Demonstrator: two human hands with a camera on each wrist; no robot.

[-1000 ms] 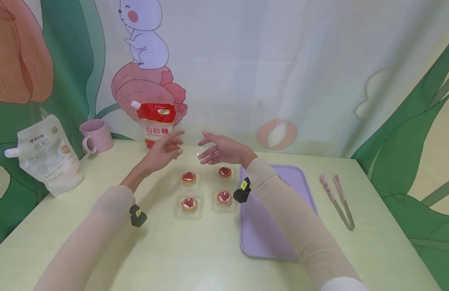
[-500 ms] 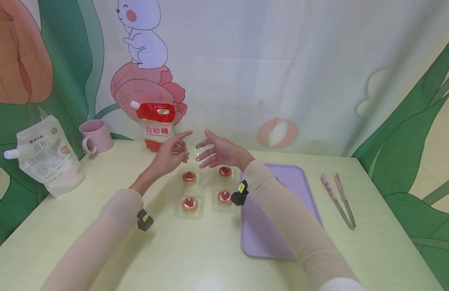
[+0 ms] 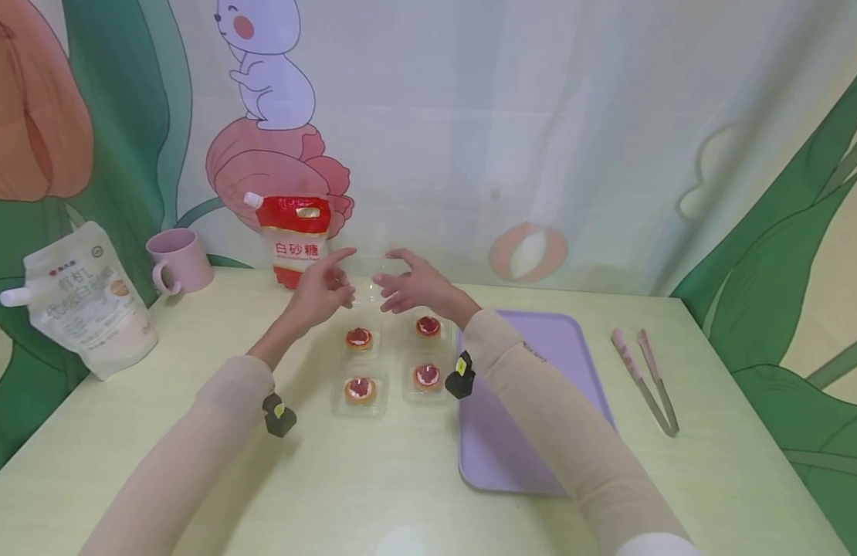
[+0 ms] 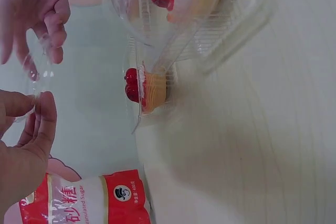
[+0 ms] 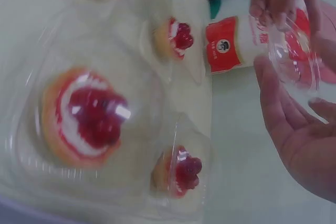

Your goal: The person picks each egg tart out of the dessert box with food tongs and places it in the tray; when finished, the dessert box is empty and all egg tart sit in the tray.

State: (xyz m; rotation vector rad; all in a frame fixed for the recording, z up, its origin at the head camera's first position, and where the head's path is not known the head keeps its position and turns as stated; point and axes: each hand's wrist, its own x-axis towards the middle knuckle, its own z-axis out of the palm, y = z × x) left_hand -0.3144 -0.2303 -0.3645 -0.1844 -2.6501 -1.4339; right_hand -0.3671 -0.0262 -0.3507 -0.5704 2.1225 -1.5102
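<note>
Both hands are raised over the far part of the table, facing each other with a clear plastic container [image 5: 295, 59] between them. It is rounded in outline and so transparent that its full shape is hard to make out. My left hand [image 3: 316, 292] pinches its edge between thumb and fingers. From the opposite side, my right hand [image 3: 425, 287] has its fingers curved around it. Below the hands, several small berry-topped tarts sit on the table in clear plastic boxes, among them a front-left tart [image 3: 360, 390] and a front-right tart [image 3: 428, 377].
A lilac tray [image 3: 515, 455] lies under the right forearm. Tongs [image 3: 647, 382] rest farther right. At the back left stand a red-and-white sugar pouch [image 3: 294, 220], a pink mug [image 3: 181, 259] and a white spouted pouch [image 3: 88, 301]. A printed curtain [image 3: 428, 139] hangs behind the table.
My left hand has moved right, closer to the right hand, and come onto the clear container. The right hand's fingers have curved in more. The tarts, tray and tongs have stayed put.
</note>
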